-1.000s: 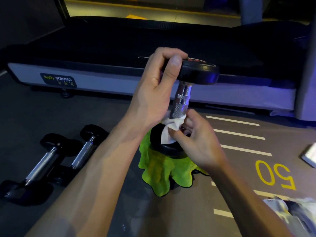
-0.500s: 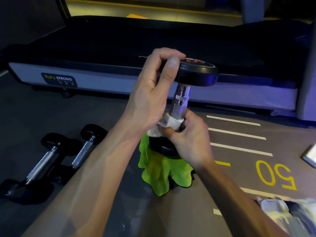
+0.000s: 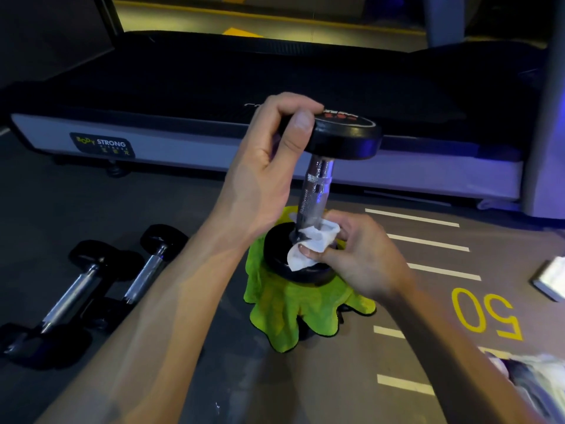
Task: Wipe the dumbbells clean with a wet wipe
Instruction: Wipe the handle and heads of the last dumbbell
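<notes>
Both hands engaged: left hand [image 3: 275, 154] grips the upright dumbbell [image 3: 318, 185] by its top head at frame centre, right hand [image 3: 363, 258] pinches the wet wipe [image 3: 308, 244] at the handle's base; the wipe should probably be wrapped fully round and the top held firm against tipping.

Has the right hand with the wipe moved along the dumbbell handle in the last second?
Yes. The right hand rose up the handle, then slid back down; the wet wipe now sits at the lower weight plate.

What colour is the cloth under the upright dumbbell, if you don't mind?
Bright lime green cloth, seen best in the head view.
</notes>
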The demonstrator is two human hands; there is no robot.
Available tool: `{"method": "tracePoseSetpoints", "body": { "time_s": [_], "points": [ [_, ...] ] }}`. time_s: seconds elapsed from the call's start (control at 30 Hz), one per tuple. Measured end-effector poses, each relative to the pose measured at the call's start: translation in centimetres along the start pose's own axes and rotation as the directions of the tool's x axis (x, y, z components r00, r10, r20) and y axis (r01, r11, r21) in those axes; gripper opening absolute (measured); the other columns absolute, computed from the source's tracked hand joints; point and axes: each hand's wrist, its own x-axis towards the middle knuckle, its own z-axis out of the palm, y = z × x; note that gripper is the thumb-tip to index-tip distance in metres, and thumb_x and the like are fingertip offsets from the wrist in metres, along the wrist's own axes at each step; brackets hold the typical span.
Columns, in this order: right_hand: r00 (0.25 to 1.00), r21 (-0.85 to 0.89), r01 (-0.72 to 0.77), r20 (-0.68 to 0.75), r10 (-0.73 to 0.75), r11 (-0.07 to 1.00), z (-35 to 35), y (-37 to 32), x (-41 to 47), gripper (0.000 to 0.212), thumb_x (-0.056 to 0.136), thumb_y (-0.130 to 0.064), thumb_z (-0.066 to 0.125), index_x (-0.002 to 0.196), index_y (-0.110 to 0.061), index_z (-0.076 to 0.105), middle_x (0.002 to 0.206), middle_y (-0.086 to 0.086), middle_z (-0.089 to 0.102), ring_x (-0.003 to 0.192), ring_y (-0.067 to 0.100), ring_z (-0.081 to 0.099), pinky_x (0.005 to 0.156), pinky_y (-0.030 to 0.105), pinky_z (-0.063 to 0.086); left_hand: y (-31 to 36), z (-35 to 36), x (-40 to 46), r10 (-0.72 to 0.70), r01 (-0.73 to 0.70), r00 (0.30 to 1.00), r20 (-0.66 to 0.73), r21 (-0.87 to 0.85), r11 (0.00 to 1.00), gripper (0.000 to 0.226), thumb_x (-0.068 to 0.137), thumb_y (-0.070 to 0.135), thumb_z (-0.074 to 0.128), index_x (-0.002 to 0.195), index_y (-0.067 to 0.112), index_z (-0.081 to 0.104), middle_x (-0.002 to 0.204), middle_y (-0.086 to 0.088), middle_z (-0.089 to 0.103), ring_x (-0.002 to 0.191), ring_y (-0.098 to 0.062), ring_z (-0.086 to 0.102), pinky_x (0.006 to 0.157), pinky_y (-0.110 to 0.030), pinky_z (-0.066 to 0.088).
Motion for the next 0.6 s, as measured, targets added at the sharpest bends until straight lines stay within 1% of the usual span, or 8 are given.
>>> {"method": "tracePoseSetpoints", "body": {
  "time_s": [0.1, 0.17, 0.27, 0.3, 0.37, 0.43, 0.53, 0.6],
  "points": [
    [0.969, -0.153, -0.009, -0.244, -0.029, 0.988, 0.7, -0.6, -1.6, 0.011, 0.080, -0.030, 0.078, 0.091, -0.027, 0.075, 0.072, -0.004, 0.070, 0.069, 0.018, 0.060, 0.066, 0.033, 0.048, 0.0, 0.5, 0.0, -0.004, 0.004, 1.000, -0.026, 0.025, 1.000, 0.017, 0.108, 0.030, 0.044, 0.114, 0.031, 0.060, 0.120, -0.001, 0.061, 0.115, -0.017, 0.059, 0.101, -0.031, 0.045],
    [0.941, -0.152, -0.001, -0.335, -0.050, 0.988, 1.3, -1.0, -2.5, 0.007, 0.081, -0.027, 0.079, 0.087, -0.028, 0.076, 0.064, -0.006, 0.064, 0.061, 0.014, 0.054, 0.060, 0.034, 0.045, 0.1, 0.8, 0.1, -0.017, 0.019, 0.999, -0.042, 0.032, 0.999, 0.017, 0.108, 0.031, 0.045, 0.113, 0.032, 0.061, 0.122, -0.004, 0.063, 0.115, -0.020, 0.060, 0.102, -0.034, 0.047],
    [0.919, 0.136, -0.020, -0.388, 0.072, 0.990, 2.4, -0.7, -2.8, 0.021, 0.080, -0.024, 0.083, 0.098, -0.031, 0.073, 0.068, -0.019, 0.072, 0.062, -0.001, 0.062, 0.059, 0.021, 0.047, 0.1, 0.8, 0.2, -0.024, 0.026, 0.998, -0.056, 0.031, 0.999, 0.016, 0.109, 0.029, 0.046, 0.112, 0.033, 0.061, 0.121, -0.006, 0.064, 0.114, -0.020, 0.061, 0.101, -0.035, 0.048],
    [0.925, 0.239, -0.044, -0.358, 0.130, 0.970, 2.9, -0.6, -2.5, 0.031, 0.079, -0.025, 0.085, 0.105, -0.032, 0.070, 0.075, -0.018, 0.076, 0.067, 0.000, 0.067, 0.065, 0.023, 0.052, 0.2, 0.9, 0.2, -0.023, 0.025, 0.998, -0.054, 0.032, 0.999, 0.016, 0.109, 0.027, 0.046, 0.112, 0.032, 0.061, 0.121, -0.006, 0.064, 0.113, -0.020, 0.061, 0.100, -0.036, 0.048],
    [0.957, 0.329, -0.073, -0.242, 0.159, 0.941, 3.3, -0.5, -1.0, 0.045, 0.075, -0.028, 0.088, 0.113, -0.031, 0.065, 0.088, -0.011, 0.080, 0.080, 0.012, 0.075, 0.080, 0.038, 0.061, 0.2, 1.0, 0.1, -0.020, 0.022, 0.999, -0.048, 0.037, 0.999, 0.016, 0.109, 0.026, 0.047, 0.112, 0.032, 0.061, 0.121, -0.007, 0.063, 0.112, -0.020, 0.061, 0.098, -0.036, 0.049],
    [0.984, 0.377, -0.081, -0.117, 0.134, 0.923, 2.8, -0.5, 0.8, 0.042, 0.074, -0.022, 0.088, 0.112, -0.024, 0.069, 0.098, -0.005, 0.081, 0.092, 0.021, 0.077, 0.092, 0.051, 0.059, 0.2, 1.2, 0.0, -0.025, 0.026, 0.999, -0.043, 0.039, 0.999, 0.015, 0.109, 0.027, 0.048, 0.112, 0.032, 0.061, 0.122, -0.009, 0.062, 0.112, -0.020, 0.061, 0.098, -0.038, 0.049],
    [0.994, 0.395, -0.108, 0.039, 0.100, 0.912, 1.9, -0.2, 2.7, 0.039, 0.071, -0.023, 0.087, 0.107, -0.015, 0.075, 0.105, 0.009, 0.079, 0.107, 0.029, 0.074, 0.101, 0.056, 0.053, 0.2, 1.1, 0.2, -0.022, 0.024, 0.999, -0.047, 0.052, 0.998, 0.014, 0.107, 0.032, 0.048, 0.113, 0.034, 0.061, 0.122, -0.011, 0.062, 0.112, -0.020, 0.061, 0.099, -0.041, 0.049],
    [0.996, 0.428, -0.084, 0.045, 0.071, 0.900, 2.3, 0.0, 2.7, 0.041, 0.071, -0.026, 0.087, 0.108, -0.013, 0.074, 0.108, 0.012, 0.078, 0.110, 0.033, 0.072, 0.102, 0.059, 0.052, 0.1, 0.8, 0.2, -0.021, 0.025, 0.998, -0.063, 0.065, 0.998, 0.015, 0.106, 0.035, 0.048, 0.112, 0.034, 0.061, 0.121, -0.010, 0.063, 0.112, -0.019, 0.060, 0.099, -0.042, 0.048]
  ]
}}
